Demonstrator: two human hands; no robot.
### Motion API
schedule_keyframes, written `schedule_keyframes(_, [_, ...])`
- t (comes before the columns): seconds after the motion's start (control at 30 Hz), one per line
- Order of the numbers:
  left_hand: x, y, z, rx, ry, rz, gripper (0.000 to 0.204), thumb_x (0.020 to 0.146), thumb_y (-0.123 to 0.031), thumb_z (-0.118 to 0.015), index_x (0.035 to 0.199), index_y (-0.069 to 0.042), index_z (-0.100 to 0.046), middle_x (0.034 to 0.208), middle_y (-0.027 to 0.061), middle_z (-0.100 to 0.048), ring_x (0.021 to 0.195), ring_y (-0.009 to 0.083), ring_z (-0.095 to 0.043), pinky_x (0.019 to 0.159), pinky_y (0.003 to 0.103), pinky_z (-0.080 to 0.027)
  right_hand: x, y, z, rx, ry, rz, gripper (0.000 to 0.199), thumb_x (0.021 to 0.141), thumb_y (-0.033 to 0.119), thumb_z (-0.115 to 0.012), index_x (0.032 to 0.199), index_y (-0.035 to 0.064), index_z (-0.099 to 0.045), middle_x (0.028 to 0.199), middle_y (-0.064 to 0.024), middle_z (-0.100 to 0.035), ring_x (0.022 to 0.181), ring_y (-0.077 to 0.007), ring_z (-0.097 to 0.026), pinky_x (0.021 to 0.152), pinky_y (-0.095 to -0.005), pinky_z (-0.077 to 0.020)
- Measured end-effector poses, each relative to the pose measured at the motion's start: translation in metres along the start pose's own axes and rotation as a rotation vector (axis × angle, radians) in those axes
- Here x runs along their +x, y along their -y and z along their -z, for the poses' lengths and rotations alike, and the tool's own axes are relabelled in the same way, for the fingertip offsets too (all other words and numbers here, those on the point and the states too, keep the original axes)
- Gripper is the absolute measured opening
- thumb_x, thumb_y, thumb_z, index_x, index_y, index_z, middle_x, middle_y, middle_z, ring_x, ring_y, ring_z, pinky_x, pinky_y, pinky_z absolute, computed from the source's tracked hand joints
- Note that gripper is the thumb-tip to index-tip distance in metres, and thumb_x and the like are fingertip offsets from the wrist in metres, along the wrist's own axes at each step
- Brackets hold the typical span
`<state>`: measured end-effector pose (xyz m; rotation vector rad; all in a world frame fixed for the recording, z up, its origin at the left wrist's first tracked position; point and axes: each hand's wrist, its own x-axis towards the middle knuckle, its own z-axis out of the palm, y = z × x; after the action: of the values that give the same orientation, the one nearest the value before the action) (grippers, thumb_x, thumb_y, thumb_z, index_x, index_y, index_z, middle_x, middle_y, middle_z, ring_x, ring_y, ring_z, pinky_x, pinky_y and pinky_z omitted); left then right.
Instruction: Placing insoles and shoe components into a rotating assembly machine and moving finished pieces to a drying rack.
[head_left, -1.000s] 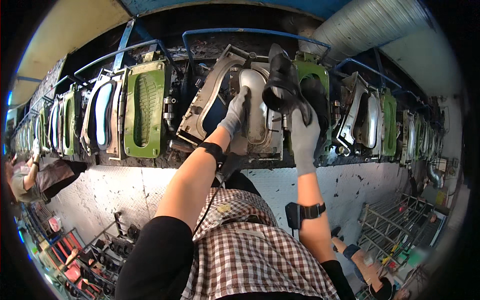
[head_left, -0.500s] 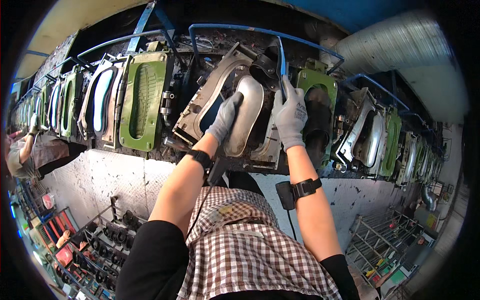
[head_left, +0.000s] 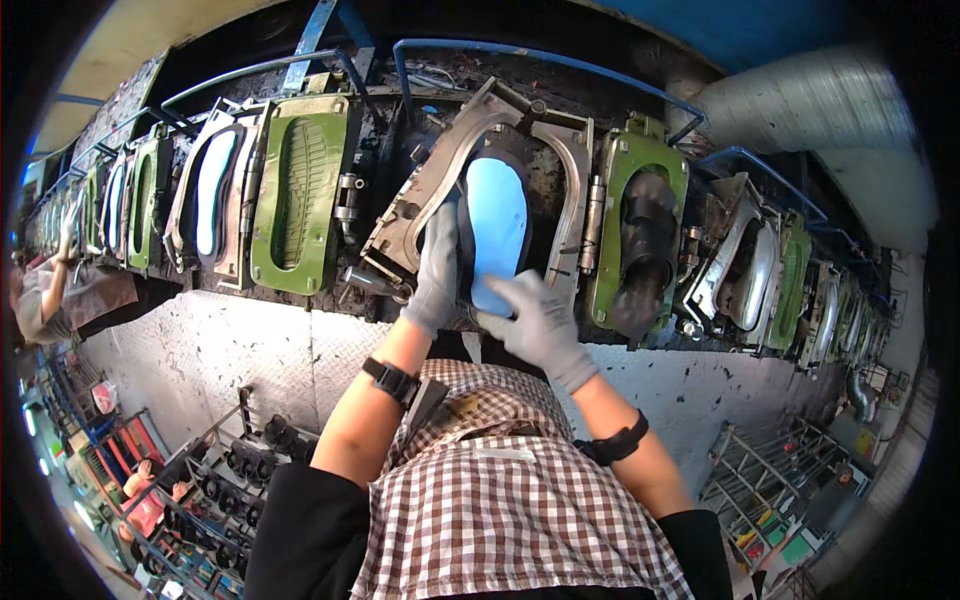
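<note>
An open metal shoe mould (head_left: 470, 160) stands in front of me on a long machine line. A foot-shaped metal last (head_left: 497, 225) with a shiny pale blue face sits in its middle. My left hand (head_left: 436, 268), in a grey glove, lies flat along the left side of the last. My right hand (head_left: 540, 325), also gloved, touches the last's lower end. Both wrists wear black bands. A black moulded shoe sole (head_left: 645, 250) sits in the green mould frame (head_left: 640, 170) just to the right.
More green and metal moulds (head_left: 300, 195) run left and right along the line. Another person (head_left: 55, 290) works at the far left. Racks with parts (head_left: 210, 480) stand lower left, a wire rack (head_left: 780, 480) lower right. A silver duct (head_left: 800, 100) runs above.
My right hand has come down from the top right of the mould to the last's lower end. The black sole it held a second ago now sits in the green frame at right.
</note>
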<state>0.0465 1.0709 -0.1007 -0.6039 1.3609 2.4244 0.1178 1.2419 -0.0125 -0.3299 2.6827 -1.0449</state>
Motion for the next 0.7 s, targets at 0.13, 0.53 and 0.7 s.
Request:
schedule_keyframes(0.13, [0.036,-0.016,-0.027,0.236,0.13,0.205,0.077,0.091,-0.039,-0.077,0.147,0.004,-0.046,0.134,0.0174,-0.061,0.115,0.0241,-0.062,0.098,0.037,-0.052,0.023,-0.025,-0.018,0.09,-0.429,-0.023,0.072,0.089,0.035,-0.082,0.143,-0.0021,-0.052,0.114,-0.0211,-0.064,0.098,-0.0341,-0.067,0.086,-0.0441,-0.0553])
schedule_keyframes(0.53, [0.025,-0.014,-0.041,0.066,0.234,0.012,0.088,0.091,-0.009,-0.076,0.163,0.0,-0.028,0.145,0.0146,-0.058,0.124,0.0216,-0.061,0.106,0.035,-0.051,0.024,-0.046,-0.06,0.511,-0.513,-0.369,0.059,0.094,0.004,-0.068,0.148,-0.0065,-0.046,0.085,-0.0062,-0.061,0.075,-0.0115,-0.058,0.068,-0.0277,-0.0514])
schedule_keyframes(0.7, [0.069,0.0,-0.082,0.127,0.257,-0.05,0.086,0.088,-0.012,-0.079,0.162,-0.002,-0.035,0.141,0.0131,-0.061,0.121,0.0193,-0.06,0.103,0.032,-0.051,0.045,-0.077,-0.028,0.172,-0.729,-0.193,0.056,0.093,0.006,-0.066,0.146,-0.0028,-0.051,0.102,-0.0152,-0.073,0.087,-0.0247,-0.072,0.079,-0.0387,-0.0561])
